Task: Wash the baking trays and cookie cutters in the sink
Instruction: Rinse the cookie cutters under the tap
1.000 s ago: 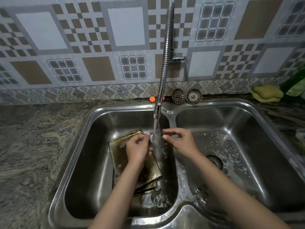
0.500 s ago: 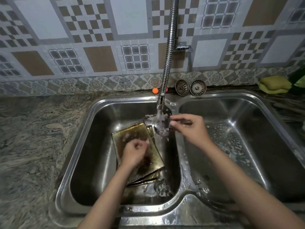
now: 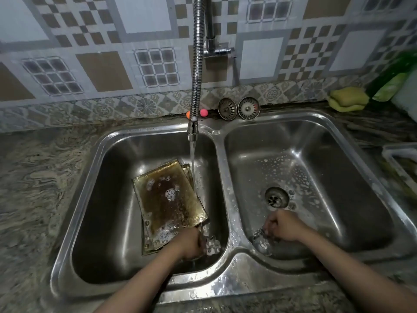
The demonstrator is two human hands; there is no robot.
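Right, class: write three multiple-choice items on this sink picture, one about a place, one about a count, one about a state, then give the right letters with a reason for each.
1. Where do the baking trays lie?
A. left basin
B. right basin
C. on the counter

2. How many loose strainer plugs lean against the wall behind the sink?
A. one
B. two
C. four

3. What is the tap doing?
A. it is shut off
B. it runs into the left basin
C. it runs into the right basin

Answers:
1 A, the stacked trays sit on the left basin's floor.
2 B, two round strainers stand side by side.
3 B, a stream falls beside the trays.
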